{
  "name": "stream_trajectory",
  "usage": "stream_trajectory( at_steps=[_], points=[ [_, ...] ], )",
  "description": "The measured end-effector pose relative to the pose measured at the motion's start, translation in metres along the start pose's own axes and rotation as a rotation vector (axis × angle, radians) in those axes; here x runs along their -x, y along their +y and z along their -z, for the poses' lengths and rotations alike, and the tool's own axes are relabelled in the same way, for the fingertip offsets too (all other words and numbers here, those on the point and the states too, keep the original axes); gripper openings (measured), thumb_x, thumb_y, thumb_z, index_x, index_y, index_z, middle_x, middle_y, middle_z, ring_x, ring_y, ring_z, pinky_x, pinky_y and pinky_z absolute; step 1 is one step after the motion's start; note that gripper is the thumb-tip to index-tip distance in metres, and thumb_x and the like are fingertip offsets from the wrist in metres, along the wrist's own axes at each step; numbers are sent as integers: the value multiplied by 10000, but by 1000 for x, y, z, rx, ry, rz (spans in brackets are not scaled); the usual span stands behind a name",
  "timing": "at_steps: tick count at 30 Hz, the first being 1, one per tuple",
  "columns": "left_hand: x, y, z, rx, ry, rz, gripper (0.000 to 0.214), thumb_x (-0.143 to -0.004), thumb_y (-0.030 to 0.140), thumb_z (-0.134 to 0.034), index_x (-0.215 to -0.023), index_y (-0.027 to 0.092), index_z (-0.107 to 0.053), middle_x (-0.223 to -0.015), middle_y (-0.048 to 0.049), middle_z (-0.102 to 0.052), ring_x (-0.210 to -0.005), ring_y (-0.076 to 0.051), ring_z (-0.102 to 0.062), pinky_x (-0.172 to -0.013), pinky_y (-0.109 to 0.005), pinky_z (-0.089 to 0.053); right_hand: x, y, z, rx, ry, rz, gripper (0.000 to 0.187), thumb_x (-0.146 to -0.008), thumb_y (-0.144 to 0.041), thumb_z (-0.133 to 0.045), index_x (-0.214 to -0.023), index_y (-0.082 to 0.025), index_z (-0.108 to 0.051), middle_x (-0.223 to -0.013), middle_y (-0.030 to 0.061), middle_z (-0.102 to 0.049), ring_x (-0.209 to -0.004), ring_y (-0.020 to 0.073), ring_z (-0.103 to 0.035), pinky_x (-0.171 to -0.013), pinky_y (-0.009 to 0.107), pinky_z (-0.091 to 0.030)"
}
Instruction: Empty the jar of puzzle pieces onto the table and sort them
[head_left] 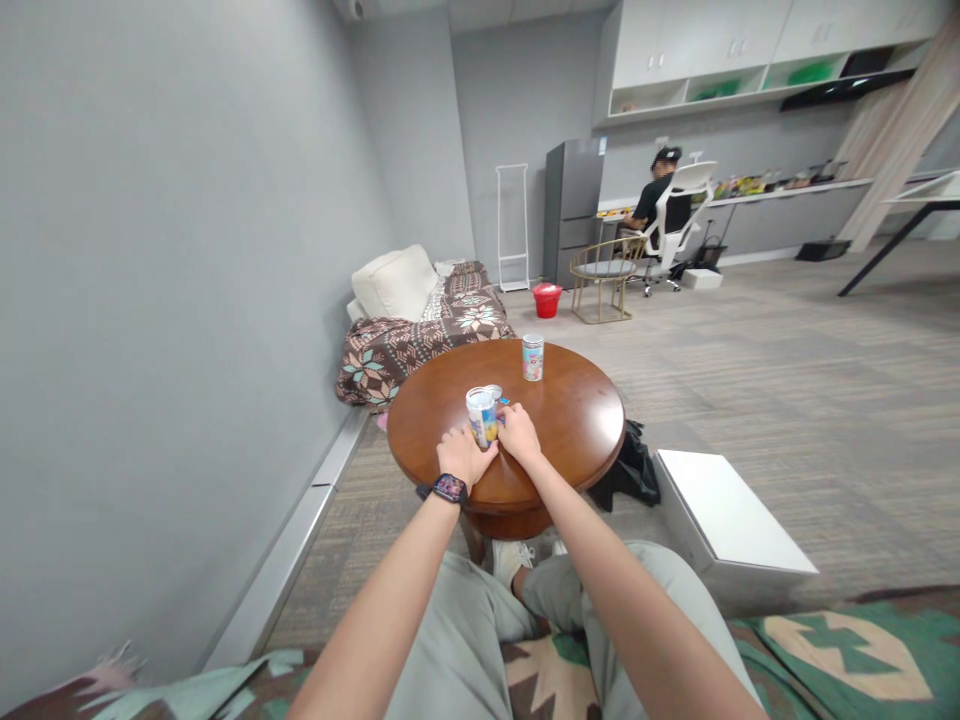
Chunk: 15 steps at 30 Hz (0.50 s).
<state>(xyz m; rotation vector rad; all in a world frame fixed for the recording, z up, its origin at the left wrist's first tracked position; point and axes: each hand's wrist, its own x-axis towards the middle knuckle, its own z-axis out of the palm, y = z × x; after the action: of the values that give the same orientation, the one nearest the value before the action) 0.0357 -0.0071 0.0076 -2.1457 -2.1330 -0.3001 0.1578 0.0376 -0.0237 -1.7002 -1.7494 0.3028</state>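
An open-topped can with a white, blue and yellow label stands upright on the round wooden table. Around its lower left side curls my left hand, thumb across the front of the base; a dark smartwatch is on that wrist. My right hand is closed against the can's right side, its fingertips partly hidden. Just behind the can lie a round silvery lid and a small blue piece. A second can, light blue and pink, stands farther back on the tabletop.
Beyond the table are a patterned couch, a red bucket and a gold-framed chair. A person sits at the counter near a grey fridge. On the right are a white box and a black bag.
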Motion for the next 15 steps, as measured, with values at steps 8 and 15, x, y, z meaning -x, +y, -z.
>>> stream_trajectory(
  at_steps=[8, 15],
  points=[
    [5, -18, -1, 173, 50, -55, 638, -797, 638, -566, -1169, 119, -544, -1116, -173, -589, -1088, -322, -556, -882, -371, -420, -1, -2, 2, -23, -23, -16, 263, -883, -159, -508, -1064, -185, -698, -1074, 114, -595, -1023, 209, -561, -911, 283, -425],
    [-2, -34, -4, 418, -36, -86, 523, -772, 541, -656, -1184, 237, -550, -1063, -71, -576, -1036, -257, -587, -881, -339, -419, -3, 2, 0, -29, -33, 4, 288, -872, -157, -530, -1099, -197, -702, -1070, 107, -615, -1004, 200, -569, -903, 283, -429]
  ],
)
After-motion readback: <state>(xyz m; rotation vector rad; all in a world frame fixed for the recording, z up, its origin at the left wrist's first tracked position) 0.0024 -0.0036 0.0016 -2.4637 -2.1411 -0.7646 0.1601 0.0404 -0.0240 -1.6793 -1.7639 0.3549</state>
